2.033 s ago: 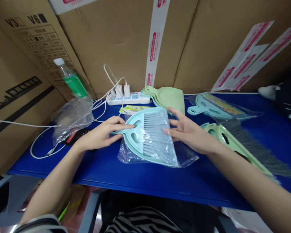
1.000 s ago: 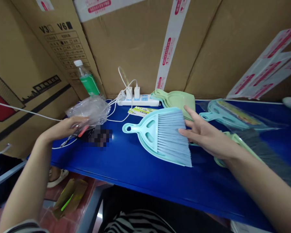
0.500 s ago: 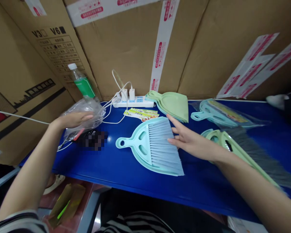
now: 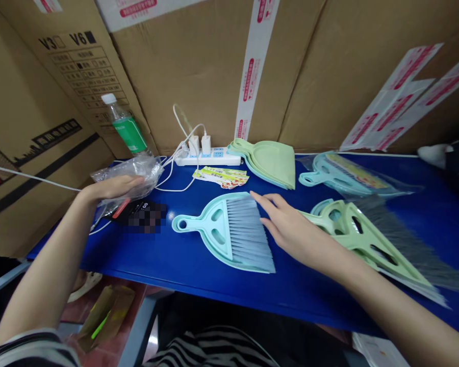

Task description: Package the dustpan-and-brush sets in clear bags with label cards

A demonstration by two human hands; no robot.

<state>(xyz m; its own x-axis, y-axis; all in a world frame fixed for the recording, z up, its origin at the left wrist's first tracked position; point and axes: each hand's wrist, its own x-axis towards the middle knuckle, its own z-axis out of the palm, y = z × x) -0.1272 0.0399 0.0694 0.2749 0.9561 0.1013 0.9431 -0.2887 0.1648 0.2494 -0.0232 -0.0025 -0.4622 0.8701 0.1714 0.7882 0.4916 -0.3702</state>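
A small light-blue hand broom (image 4: pixel 248 232) with grey-blue bristles lies nested on a matching dustpan (image 4: pixel 210 247), handles pointing left. My right hand (image 4: pixel 290 229) is at the bristle side, fingers apart, fingertips at or just beside the bristles' edge; I cannot tell whether they press on it. Flat and outstretched, my left hand (image 4: pixel 117 187) rests on crumpled clear plastic bags (image 4: pixel 147 168). Under my right forearm lie green hand brooms (image 4: pixel 384 244) with grey bristles. Behind the set sits a stack of green and blue dustpans (image 4: pixel 273 160).
A bagged blue broom set (image 4: pixel 348 176) lies at the back right. Printed cards (image 4: pixel 224 176) lie before a white power strip (image 4: pixel 214 157) with cables. A green-labelled bottle (image 4: pixel 128 130) leans at the left, near a dark phone-like device (image 4: pixel 137 216). Cardboard (image 4: pixel 199 66) walls the blue table (image 4: pixel 145 260).
The light-blue broom and dustpan have shifted a little left, and my right hand has moved left alongside them. My left hand stays on the plastic bags. The camera view has shifted slightly.
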